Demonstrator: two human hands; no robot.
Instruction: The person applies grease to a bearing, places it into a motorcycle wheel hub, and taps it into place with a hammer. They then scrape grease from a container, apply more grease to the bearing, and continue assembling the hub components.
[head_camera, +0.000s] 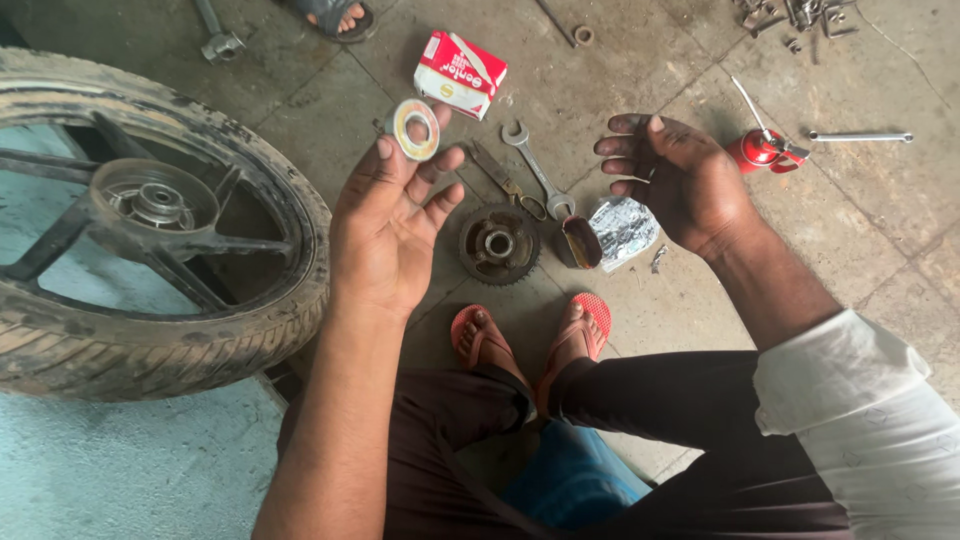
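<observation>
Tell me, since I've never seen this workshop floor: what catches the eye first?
The left hand holds up a round bearing at centre. A big motorcycle wheel lies on the left. A red-and-white box sits on the floor above, and a sprocket lies near the sandalled feet.

Red and white small box (461, 74) lying on floor, crumpled silver foil packet (623, 230) near spanner (536, 168)

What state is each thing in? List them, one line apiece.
Left hand: raised, fingertips pinching the ring.
Round silver bearing ring: held up, face showing.
Right hand: empty, fingers curled.
Black spoked motorcycle wheel: lying flat on the floor.
Dark toothed sprocket: flat on the floor.
Red-and-white cardboard box: closed.
Steel spanner: lying untouched.
</observation>
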